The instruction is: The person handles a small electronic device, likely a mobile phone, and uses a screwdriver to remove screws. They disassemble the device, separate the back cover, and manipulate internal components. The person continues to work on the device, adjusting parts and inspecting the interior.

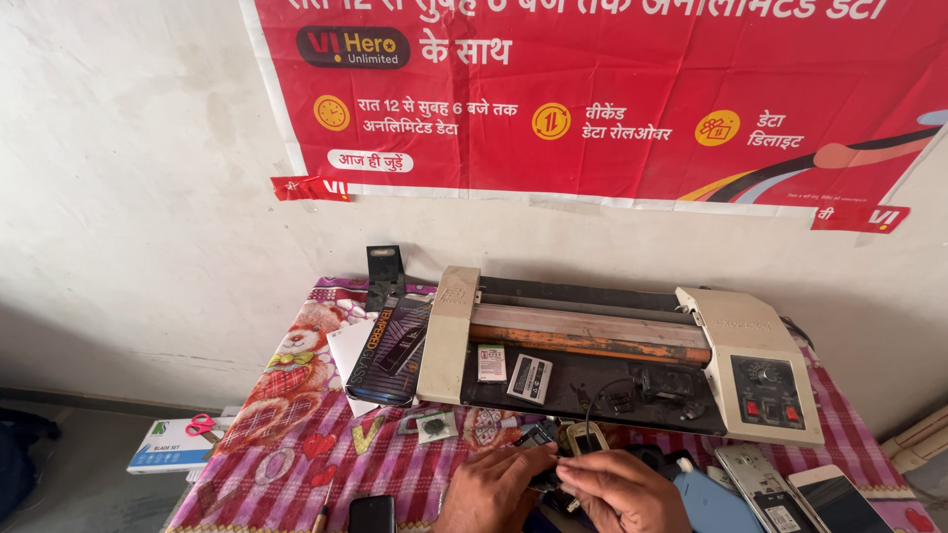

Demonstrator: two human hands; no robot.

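The left hand (pixel 491 491) and right hand (pixel 622 491) meet at the table's near edge, fingertips pinched together on a small dark phone part (pixel 542 437) held between them, just in front of the beige roller laminating machine (pixel 612 347). A steady, light grip, kept low over the checked red tablecloth (pixel 296 444), seems wise.

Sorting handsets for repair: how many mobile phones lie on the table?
3: a black phone at the front edge, and a backless phone beside a white phone at the right. The hands may hide more.
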